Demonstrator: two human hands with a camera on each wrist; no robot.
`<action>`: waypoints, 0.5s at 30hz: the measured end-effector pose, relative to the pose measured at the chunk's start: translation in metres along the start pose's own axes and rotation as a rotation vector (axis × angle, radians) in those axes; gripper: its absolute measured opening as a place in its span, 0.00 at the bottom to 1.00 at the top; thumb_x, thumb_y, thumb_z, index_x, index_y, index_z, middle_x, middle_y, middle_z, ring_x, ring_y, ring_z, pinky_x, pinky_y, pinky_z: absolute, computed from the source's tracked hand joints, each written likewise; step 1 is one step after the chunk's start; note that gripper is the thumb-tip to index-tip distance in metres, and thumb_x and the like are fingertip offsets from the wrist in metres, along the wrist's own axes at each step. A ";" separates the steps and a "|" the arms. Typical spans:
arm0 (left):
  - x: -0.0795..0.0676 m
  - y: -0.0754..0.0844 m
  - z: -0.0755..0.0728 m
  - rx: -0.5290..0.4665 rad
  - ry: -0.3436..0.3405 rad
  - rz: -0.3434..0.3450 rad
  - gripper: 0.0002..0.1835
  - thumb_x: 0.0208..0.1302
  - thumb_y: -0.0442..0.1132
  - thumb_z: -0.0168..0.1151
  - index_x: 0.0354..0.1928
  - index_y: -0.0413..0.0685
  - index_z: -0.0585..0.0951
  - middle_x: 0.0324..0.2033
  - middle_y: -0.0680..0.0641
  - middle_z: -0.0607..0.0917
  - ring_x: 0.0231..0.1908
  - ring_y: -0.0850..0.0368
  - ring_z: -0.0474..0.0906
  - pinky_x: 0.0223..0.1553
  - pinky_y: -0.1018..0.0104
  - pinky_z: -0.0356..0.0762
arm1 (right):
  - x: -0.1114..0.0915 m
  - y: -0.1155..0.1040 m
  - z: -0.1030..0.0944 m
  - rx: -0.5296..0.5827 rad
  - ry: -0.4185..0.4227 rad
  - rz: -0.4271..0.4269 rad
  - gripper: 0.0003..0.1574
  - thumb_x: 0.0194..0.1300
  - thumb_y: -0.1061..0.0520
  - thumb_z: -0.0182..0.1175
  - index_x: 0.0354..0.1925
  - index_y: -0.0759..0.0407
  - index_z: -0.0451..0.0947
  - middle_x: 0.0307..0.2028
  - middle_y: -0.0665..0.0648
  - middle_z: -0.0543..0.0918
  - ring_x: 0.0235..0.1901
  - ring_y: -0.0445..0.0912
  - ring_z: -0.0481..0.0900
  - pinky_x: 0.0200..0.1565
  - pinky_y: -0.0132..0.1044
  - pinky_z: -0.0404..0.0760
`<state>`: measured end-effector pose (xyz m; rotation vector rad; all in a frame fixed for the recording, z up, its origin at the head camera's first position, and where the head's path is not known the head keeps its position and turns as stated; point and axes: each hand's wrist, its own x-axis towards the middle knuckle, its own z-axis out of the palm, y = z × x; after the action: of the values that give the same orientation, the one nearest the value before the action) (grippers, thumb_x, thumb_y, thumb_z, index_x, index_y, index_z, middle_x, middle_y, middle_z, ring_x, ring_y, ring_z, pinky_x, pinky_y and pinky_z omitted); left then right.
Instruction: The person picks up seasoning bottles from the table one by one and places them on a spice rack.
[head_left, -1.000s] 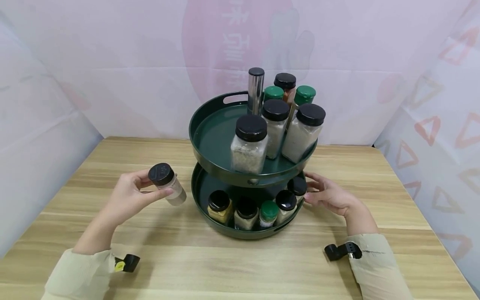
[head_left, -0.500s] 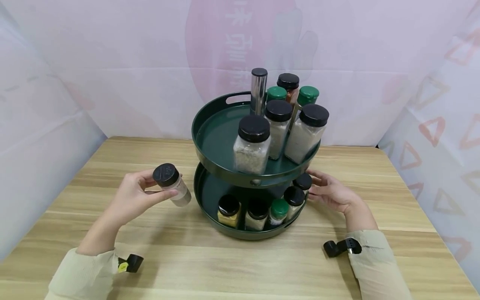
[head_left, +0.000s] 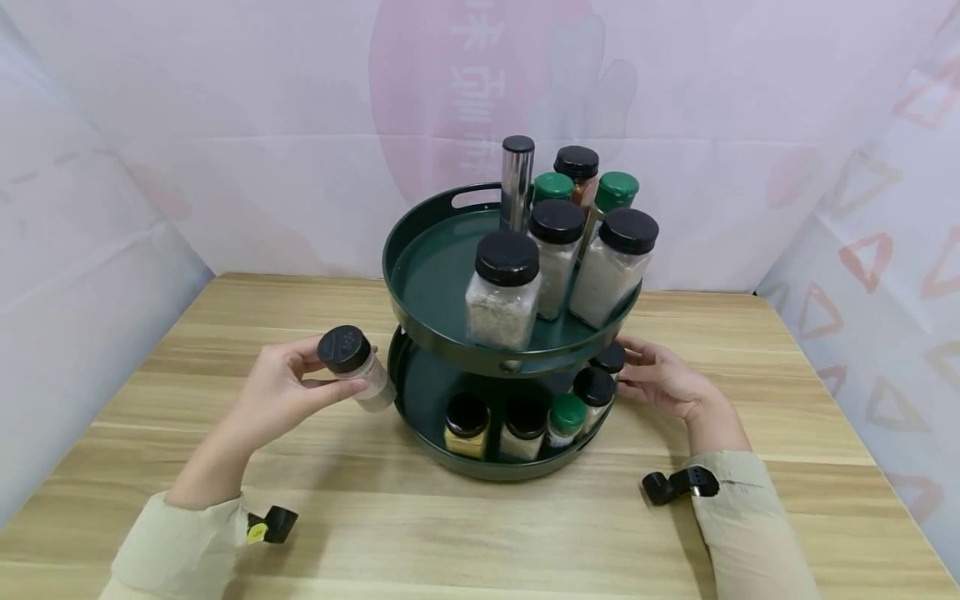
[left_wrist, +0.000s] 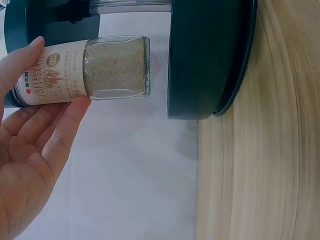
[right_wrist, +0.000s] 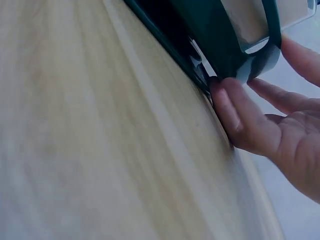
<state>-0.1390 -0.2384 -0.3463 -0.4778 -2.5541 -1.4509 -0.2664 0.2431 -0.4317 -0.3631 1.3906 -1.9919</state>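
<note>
My left hand grips a glass spice jar with a black lid, tilted, at the left rim of the lower tray. In the left wrist view, the labelled jar shows pale powder, and its base faces the green tray wall. My right hand touches the lower tray's right side. The right wrist view has those fingers against the green wall near its handle cutout. The lower tray carries a yellow-filled jar, a green-capped jar and several black-capped ones.
Above sits the upper tray of the two-tier dark green rack, bearing a steel cylinder, a large jar and several other spice jars. Wood table surrounds the rack; a white printed sheet stands behind.
The lower tray has turned, its front jars shifting right while the upper jars keep their arrangement. My left hand has brought its spice jar rightward to the rim. My right hand stays at the tray's side.
</note>
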 end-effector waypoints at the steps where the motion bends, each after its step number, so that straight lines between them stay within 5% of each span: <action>1: 0.001 0.000 0.001 -0.008 -0.005 -0.003 0.19 0.56 0.31 0.73 0.51 0.42 0.84 0.43 0.67 0.87 0.45 0.71 0.85 0.40 0.74 0.84 | 0.000 0.001 -0.001 0.020 -0.017 -0.007 0.28 0.71 0.74 0.48 0.63 0.53 0.66 0.54 0.51 0.78 0.50 0.42 0.83 0.54 0.32 0.82; 7: 0.004 0.002 0.008 -0.068 -0.034 -0.008 0.20 0.57 0.30 0.73 0.53 0.39 0.83 0.43 0.66 0.87 0.43 0.70 0.85 0.41 0.71 0.86 | 0.001 0.002 -0.004 0.066 -0.040 -0.007 0.30 0.71 0.75 0.45 0.58 0.47 0.75 0.50 0.50 0.84 0.47 0.41 0.84 0.52 0.33 0.84; 15: 0.006 0.000 0.014 -0.100 -0.055 0.008 0.19 0.56 0.29 0.73 0.51 0.38 0.84 0.42 0.66 0.88 0.42 0.68 0.86 0.40 0.69 0.86 | 0.005 0.001 -0.001 -0.009 0.030 0.012 0.26 0.72 0.74 0.45 0.61 0.52 0.67 0.50 0.49 0.83 0.49 0.40 0.83 0.54 0.33 0.82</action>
<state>-0.1441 -0.2251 -0.3516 -0.5490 -2.5277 -1.5898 -0.2704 0.2402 -0.4342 -0.3285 1.4173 -1.9898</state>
